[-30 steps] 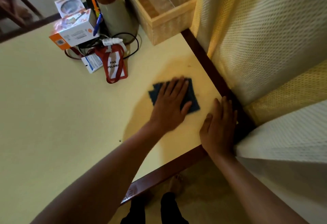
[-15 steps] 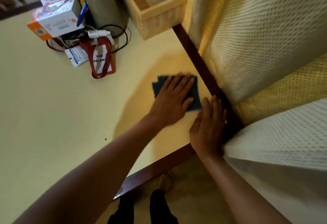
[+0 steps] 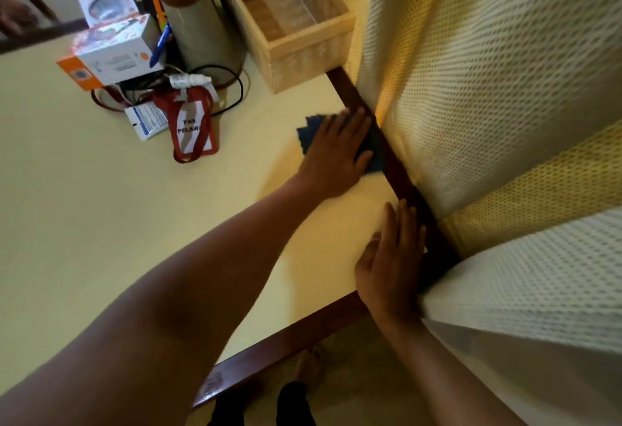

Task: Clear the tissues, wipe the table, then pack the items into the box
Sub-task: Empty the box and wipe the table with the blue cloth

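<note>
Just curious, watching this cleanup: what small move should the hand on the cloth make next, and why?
Probably draw the left hand and dark cloth back across the table: the cloth lies against the wooden rim, leaving nothing to wipe that way.

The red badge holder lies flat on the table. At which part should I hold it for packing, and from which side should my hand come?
Probably pinch the red badge holder by its strap near the white clip at the far end: the card lies flat, offering little edge. Come from the right, where the table is bare; a blue-white packet crowds its left side.
</note>
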`<state>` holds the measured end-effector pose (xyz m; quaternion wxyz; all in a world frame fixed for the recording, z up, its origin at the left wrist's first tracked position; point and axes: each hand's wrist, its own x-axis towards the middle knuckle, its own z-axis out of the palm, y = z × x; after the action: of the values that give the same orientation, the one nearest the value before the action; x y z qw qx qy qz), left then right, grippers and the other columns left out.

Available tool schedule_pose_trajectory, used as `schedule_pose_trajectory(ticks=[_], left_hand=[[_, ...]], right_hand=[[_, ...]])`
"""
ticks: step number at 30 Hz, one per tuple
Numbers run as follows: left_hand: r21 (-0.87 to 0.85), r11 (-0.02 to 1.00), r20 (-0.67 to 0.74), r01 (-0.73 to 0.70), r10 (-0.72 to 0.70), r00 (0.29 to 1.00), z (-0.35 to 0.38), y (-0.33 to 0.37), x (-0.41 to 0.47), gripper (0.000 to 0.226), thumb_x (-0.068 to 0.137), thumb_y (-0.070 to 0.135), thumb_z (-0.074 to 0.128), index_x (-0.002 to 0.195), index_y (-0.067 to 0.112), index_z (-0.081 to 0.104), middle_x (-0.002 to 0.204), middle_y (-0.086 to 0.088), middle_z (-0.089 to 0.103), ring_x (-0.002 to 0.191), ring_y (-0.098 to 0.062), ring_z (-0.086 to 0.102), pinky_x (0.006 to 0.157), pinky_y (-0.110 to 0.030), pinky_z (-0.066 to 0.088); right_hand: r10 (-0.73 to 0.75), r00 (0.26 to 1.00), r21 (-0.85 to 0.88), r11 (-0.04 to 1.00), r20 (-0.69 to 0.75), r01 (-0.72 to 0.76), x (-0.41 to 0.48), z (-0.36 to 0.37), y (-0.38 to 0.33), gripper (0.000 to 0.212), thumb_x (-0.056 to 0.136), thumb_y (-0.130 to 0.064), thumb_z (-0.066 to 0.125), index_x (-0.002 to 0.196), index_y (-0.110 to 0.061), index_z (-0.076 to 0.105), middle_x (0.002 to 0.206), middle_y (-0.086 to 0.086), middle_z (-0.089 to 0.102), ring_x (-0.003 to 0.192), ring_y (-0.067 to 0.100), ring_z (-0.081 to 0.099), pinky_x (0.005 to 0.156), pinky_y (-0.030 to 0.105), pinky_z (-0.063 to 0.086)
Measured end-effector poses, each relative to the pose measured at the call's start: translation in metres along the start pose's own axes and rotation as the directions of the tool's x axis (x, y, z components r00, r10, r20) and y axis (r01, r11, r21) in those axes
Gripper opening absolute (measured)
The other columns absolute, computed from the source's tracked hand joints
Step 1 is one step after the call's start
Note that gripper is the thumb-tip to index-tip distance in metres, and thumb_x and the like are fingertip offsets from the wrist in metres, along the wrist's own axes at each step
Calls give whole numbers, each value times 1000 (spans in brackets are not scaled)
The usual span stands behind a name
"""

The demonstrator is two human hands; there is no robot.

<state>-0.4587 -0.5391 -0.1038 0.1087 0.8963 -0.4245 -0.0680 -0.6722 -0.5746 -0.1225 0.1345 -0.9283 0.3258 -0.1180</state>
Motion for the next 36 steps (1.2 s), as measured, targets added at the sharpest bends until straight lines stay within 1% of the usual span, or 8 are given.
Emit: schedule_pose_trajectory(ticks=[3,8,13,19,23,25,31,36], left_hand=[[25,991,12,-128,128,992,5,-11,-77,68,107,53,28,165,18,20,172,-2,16,159,-24,10,129,-45,6],[32,996,-5,82,-82,997,-10,-79,-87,70,106,55,25,165,19,15,173,-1,12,160,-22,7,128,-49,12],[-19,991,10,133,-133,991,1,-27,-47,71,105,53,25,164,15,20,172,-5,18,159,-28,12,127,-52,12],[-26,995,43,94,-92,995,14,-8,-188,69,108,54,27,166,20,11,174,-1,5,160,-21,0,130,-46,3],[-257,957,159,138,-99,982,-7,-12,-192,74,106,51,41,166,27,3,173,5,-5,159,-14,-13,129,-47,-1],[-364,920,82,143,-122,989,-22,-17,-199,75,106,46,48,166,29,7,173,7,-3,158,-11,-13,130,-42,-5],[-387,830,-156,401,-488,859,-29,-84,-267,63,105,26,55,161,17,30,169,-10,25,159,-27,14,125,-58,21],[-255,872,-112,418,-456,883,-35,-144,-292,63,105,36,46,162,17,26,170,-13,18,159,-32,8,127,-57,12]], right_hand=[[0,1000,16,1000,3,0,1,-1,-2,55,103,-20,33,157,-8,35,166,15,26,157,29,17,126,50,15],[-5,999,-19,1000,35,6,2,-1,-3,57,103,-22,32,159,-9,31,167,16,23,157,30,15,127,51,14],[1,999,3,1000,37,-1,4,-1,0,58,102,-23,32,159,-11,31,168,14,23,158,29,13,128,48,10],[-27,998,18,1000,62,26,2,-4,-4,58,102,-22,31,157,-7,32,166,18,24,157,33,15,127,51,12],[17,986,-18,1000,165,-15,5,-14,-9,57,102,-20,35,158,-6,31,167,18,21,157,34,12,125,57,13],[44,974,-19,999,223,-41,7,-23,-27,57,104,-23,37,159,-9,29,168,17,19,157,33,9,126,56,9],[-340,862,-3,930,376,368,-54,9,-135,62,109,-47,26,163,-19,17,171,13,6,158,32,0,127,55,6],[-423,770,-46,863,476,503,-107,-17,-62,66,108,-54,16,164,-25,-3,172,5,-13,158,27,-11,126,57,4]])
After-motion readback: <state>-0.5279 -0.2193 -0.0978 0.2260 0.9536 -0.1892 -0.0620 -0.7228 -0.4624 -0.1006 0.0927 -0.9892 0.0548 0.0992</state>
